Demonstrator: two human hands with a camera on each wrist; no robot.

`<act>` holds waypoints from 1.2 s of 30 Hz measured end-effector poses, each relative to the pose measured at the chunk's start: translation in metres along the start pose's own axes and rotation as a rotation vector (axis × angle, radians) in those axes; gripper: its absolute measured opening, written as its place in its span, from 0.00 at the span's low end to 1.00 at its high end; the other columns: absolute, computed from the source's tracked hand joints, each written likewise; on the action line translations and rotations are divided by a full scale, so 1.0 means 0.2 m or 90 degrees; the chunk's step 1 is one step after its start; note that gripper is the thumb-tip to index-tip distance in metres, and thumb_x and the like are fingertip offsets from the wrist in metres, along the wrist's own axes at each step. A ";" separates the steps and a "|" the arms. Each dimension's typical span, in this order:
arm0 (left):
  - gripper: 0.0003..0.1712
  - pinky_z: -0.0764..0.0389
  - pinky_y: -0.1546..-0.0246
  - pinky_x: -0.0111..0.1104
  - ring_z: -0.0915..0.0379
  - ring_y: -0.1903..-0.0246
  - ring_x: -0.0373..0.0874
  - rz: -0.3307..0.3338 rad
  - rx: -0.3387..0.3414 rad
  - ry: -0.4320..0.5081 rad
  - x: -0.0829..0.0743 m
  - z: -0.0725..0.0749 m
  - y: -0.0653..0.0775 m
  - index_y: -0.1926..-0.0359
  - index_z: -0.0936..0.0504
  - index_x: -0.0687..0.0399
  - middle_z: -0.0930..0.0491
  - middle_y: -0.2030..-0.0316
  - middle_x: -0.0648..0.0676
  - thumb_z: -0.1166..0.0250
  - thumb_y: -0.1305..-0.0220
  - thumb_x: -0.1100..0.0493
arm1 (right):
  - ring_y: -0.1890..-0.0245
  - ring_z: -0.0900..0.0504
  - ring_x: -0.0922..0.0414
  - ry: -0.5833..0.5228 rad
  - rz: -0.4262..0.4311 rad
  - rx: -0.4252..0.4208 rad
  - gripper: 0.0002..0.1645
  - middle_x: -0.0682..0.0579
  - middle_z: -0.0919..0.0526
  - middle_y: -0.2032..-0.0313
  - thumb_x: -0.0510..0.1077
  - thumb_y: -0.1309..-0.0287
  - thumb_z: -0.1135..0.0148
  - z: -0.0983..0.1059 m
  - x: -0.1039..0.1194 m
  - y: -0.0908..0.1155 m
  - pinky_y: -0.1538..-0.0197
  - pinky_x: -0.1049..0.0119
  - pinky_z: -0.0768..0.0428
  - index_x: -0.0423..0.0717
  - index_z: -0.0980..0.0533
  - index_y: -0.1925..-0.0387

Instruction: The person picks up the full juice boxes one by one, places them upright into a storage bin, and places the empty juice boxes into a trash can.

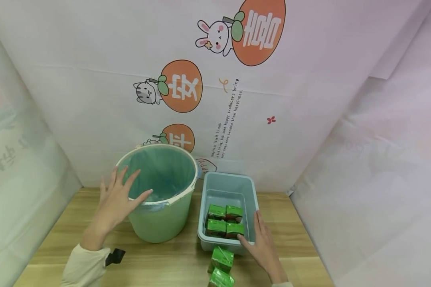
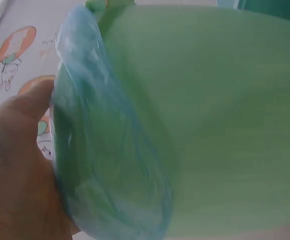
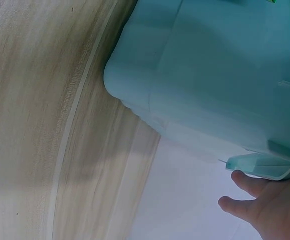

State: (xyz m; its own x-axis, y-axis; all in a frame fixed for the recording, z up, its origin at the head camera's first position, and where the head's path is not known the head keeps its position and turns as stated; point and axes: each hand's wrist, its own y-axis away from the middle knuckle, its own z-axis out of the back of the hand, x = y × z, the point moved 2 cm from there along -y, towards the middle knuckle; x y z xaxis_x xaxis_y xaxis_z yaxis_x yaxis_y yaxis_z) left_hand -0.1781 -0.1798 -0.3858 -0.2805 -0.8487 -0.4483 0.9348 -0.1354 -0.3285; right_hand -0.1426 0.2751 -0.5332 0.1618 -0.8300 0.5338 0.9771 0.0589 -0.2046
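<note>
My left hand (image 1: 116, 199), its fingers spread, is over the near-left rim of a light green bucket (image 1: 158, 223). A thin bluish plastic bag (image 2: 114, 165) lines the bucket and folds over the rim. My right hand (image 1: 262, 245) is at the near right corner of a blue-grey plastic bin (image 1: 229, 181), fingers extended along its right side and thumb at the front rim. Inside the bin's near end stand several small green cartons (image 1: 216, 227). Two more green cartons, a farther one (image 1: 222, 257) and a nearer one (image 1: 220, 278), are in front of it.
Bucket and bin stand side by side on a wood-grain table (image 1: 158, 263). White cloth walls (image 1: 100, 99) with printed fruit and animal figures rise behind and on both sides. A dark strap end (image 1: 115, 256) sticks out at my left sleeve (image 1: 84, 265).
</note>
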 end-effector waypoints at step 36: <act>0.79 0.63 0.30 0.76 0.73 0.22 0.79 0.130 0.094 0.012 0.02 0.04 0.00 0.14 0.64 0.58 0.74 0.19 0.75 0.34 0.46 0.17 | 0.23 0.44 0.29 0.007 0.023 -0.042 0.59 0.31 0.48 0.20 0.62 0.32 0.31 0.01 0.02 0.03 0.27 0.26 0.46 0.34 0.48 0.18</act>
State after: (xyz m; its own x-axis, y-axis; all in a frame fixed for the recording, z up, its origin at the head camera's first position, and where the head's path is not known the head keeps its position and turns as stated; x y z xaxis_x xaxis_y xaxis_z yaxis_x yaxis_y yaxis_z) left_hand -0.1780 -0.1860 -0.3812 -0.0856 -0.8567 -0.5086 0.9938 -0.0368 -0.1052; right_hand -0.1356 0.2731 -0.5301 0.1942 -0.8342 0.5162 0.9593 0.0516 -0.2777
